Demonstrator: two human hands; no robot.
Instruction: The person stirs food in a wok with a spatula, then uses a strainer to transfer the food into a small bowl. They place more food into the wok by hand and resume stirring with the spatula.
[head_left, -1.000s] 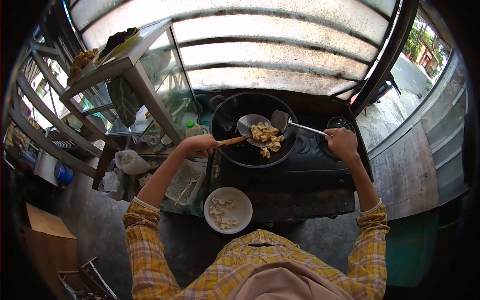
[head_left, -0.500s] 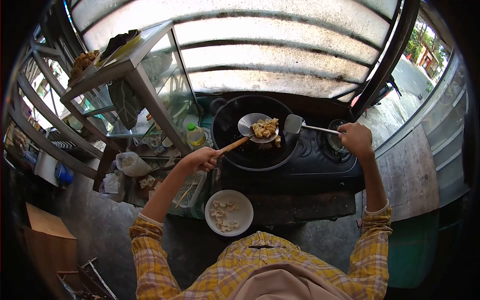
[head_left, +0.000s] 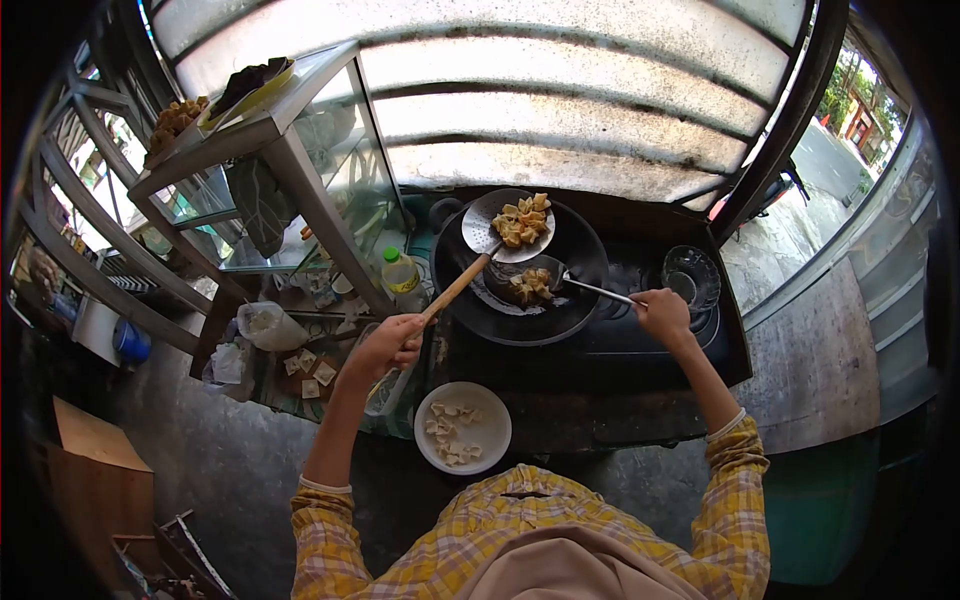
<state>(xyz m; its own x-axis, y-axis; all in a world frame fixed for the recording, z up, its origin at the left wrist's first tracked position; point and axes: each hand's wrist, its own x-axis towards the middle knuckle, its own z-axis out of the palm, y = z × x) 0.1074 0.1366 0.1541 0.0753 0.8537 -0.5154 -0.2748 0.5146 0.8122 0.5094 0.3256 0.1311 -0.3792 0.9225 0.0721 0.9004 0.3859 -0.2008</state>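
My left hand (head_left: pixel 393 347) is closed round the wooden handle of a perforated skimmer (head_left: pixel 480 232). Golden fried pieces (head_left: pixel 521 221) are heaped on the skimmer, which is held over the far part of a black wok (head_left: pixel 463 325). In my right hand (head_left: pixel 662 314) is the handle of a metal spatula (head_left: pixel 597 290). Its blade is down inside the wok, among more browned pieces (head_left: pixel 533 286). Nearer my body, a white bowl (head_left: pixel 492 428) holds several pale, uncooked-looking folded pieces (head_left: pixel 450 432).
The wok rests on a black stove (head_left: pixel 640 352), with a glass dish (head_left: pixel 692 280) on its right side. Left of it stand a yellow bottle with a green cap (head_left: pixel 402 275) and a glass display case (head_left: pixel 335 150). A plastic container (head_left: pixel 268 328) sits further left.
The loaded skimmer has moved up and away, toward the far side of the wok. My right hand has come left and down, bringing the spatula blade into the wok.
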